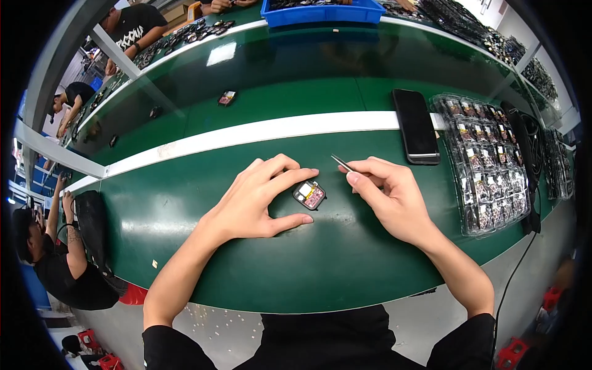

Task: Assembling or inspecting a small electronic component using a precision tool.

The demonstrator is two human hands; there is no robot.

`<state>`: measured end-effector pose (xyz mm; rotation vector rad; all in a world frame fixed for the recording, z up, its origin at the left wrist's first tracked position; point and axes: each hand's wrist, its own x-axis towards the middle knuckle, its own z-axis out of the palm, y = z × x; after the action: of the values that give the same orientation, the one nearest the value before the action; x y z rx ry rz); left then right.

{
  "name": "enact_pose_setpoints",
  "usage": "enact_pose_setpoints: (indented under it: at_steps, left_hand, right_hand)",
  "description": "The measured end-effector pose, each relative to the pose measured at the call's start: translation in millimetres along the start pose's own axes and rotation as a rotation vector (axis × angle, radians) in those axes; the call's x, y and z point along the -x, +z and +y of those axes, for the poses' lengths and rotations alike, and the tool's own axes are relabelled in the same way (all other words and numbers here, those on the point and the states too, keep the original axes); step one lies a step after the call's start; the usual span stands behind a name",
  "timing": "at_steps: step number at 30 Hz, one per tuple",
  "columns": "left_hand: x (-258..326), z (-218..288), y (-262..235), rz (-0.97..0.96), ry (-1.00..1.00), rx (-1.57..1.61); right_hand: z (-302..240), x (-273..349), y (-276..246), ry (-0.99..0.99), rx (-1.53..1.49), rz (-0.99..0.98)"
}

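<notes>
On the green tabletop lies a small square electronic module [309,195], dark-framed, with a white block, a yellow strip and a reddish board showing inside. My left hand [264,198] rests around its left side, thumb and forefinger spread apart at its near and far edges; whether the fingertips touch it I cannot tell. To the right, my right hand [392,196] holds metal tweezers [343,164] between thumb and fingers. Their tips point up and left, apart from the module.
A black phone [416,126] lies across the white rail [277,129] at right. Beside it are clear plastic trays [464,185] filled with similar modules, and a black cable [517,262]. Beyond the rail, a few modules [227,97] sit on a green belt; a blue bin [324,13] stands behind. Co-workers sit at left.
</notes>
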<state>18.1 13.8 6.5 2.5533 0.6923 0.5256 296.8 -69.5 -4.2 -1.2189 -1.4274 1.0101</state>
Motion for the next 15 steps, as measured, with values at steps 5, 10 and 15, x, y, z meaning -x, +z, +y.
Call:
enact_pose_setpoints:
  at_steps: [5,10,15]
  left_hand:
    - [0.2,-11.0,5.3,0.009,0.019,0.049]
    - [0.2,-8.5,7.5,0.044,-0.024,0.148]
    - [0.4,-5.2,6.8,0.035,-0.057,0.186]
  right_hand:
    - [-8.1,8.3,-0.2,0.128,-0.024,-0.023]
    - [-1.6,10.0,-0.3,0.107,0.032,-0.033]
    - [-3.6,10.7,1.8,-0.073,0.208,-0.062]
